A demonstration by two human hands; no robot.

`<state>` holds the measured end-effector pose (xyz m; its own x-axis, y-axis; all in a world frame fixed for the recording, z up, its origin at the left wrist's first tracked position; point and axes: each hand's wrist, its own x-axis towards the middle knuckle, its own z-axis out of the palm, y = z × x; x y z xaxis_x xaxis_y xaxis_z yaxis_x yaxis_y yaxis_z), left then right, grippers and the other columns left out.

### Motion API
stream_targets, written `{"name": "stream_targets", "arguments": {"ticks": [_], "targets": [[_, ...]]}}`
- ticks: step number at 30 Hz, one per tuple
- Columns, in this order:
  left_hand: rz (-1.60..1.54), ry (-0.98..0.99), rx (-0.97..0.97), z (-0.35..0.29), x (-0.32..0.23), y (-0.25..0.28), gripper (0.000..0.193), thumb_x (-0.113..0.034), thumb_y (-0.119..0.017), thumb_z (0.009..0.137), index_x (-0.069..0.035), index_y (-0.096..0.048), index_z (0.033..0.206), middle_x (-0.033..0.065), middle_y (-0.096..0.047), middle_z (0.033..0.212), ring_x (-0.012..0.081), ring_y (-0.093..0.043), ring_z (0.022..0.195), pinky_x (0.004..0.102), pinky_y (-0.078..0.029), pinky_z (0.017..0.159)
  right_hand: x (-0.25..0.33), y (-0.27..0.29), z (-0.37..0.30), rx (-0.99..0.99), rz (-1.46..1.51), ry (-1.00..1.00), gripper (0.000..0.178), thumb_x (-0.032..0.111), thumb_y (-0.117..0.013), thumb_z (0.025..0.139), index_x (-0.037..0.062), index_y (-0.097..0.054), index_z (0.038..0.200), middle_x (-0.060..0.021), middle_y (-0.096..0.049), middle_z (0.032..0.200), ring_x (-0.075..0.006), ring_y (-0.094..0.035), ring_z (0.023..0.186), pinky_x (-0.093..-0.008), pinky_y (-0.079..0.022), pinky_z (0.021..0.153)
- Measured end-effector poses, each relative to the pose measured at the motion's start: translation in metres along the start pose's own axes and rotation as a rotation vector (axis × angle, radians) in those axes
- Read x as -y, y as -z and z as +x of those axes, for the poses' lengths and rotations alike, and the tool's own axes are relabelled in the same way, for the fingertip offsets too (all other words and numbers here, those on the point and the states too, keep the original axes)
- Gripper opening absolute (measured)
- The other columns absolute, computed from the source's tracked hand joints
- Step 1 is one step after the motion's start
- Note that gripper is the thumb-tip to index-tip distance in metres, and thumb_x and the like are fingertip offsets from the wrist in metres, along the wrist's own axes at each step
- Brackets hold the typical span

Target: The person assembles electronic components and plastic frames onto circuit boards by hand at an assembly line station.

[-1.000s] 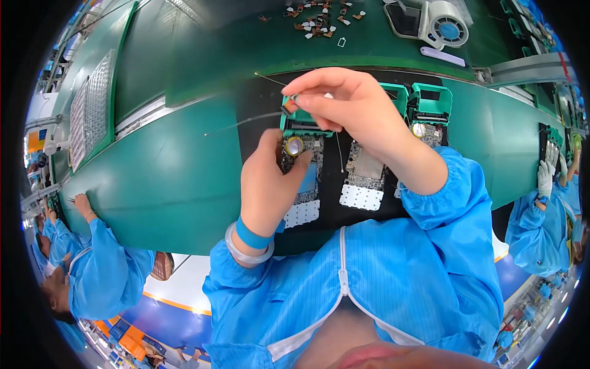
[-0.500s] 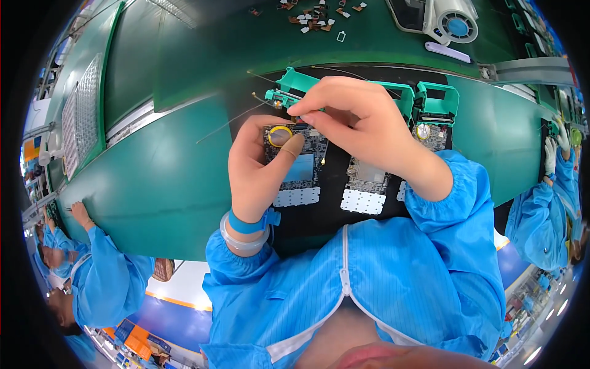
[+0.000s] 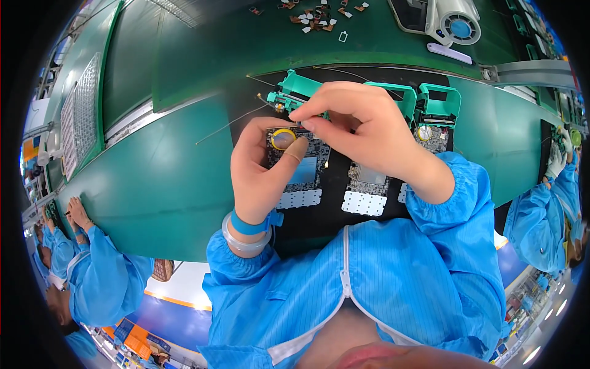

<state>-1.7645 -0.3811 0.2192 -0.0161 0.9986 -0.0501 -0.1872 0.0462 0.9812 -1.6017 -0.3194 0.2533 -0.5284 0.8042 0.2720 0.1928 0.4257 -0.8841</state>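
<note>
A dark circuit board point(image 3: 317, 151) with a blue pad, a white perforated end strip and a yellow-rimmed coin cell point(image 3: 282, 139) lies in front of me. My left hand point(image 3: 253, 169) grips its left side, thumb across the face beside the coin cell. At the board's far edge my right hand point(image 3: 372, 132) pinches thumb and forefinger together; whatever sits between the fingertips is too small to make out. Just beyond the fingers is a teal plastic housing point(image 3: 300, 85) with thin antenna wires. My right hand partly covers the space between board and housing.
On the black mat, a second board point(image 3: 364, 202) and a third board point(image 3: 433, 136) lie to the right, near another teal housing point(image 3: 439, 101). Small brown-and-white parts point(image 3: 319, 21) are scattered at the back. A white fan-like device point(image 3: 458, 27) stands back right. Co-workers sit on both sides.
Both my hands have shifted very slightly right, along with the board and the near teal housing. My right fingertips stay at the board's far edge. The co-workers' hands have moved a little.
</note>
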Motion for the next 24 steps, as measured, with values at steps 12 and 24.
{"name": "stream_targets", "arguments": {"ticks": [12,24], "targets": [[0.025,-0.055,-0.119,-0.003,0.000,-0.006,0.015,0.001,-0.065,0.082,0.000,-0.053,0.092,0.0018,-0.058,0.080,0.0044,-0.052,0.072,0.0177,-0.042,0.062,0.006,-0.013,-0.008,0.029,0.066,-0.220,0.036,-0.007,-0.057,0.075,0.0062,-0.056,0.108,-0.0008,-0.056,0.083,-0.0057,-0.029,0.055,-0.0197,-0.030,0.050],[-0.102,0.110,-0.186,0.007,-0.005,0.019,0.020,0.001,-0.059,0.084,-0.001,-0.051,0.103,0.0040,-0.060,0.089,0.0063,-0.053,0.072,0.0174,-0.043,0.062,0.007,0.043,0.006,-0.119,0.166,-0.236,0.027,-0.002,-0.050,0.086,0.0012,-0.053,0.113,-0.0039,-0.056,0.102,-0.0078,-0.051,0.088,-0.0222,-0.043,0.080]]}}
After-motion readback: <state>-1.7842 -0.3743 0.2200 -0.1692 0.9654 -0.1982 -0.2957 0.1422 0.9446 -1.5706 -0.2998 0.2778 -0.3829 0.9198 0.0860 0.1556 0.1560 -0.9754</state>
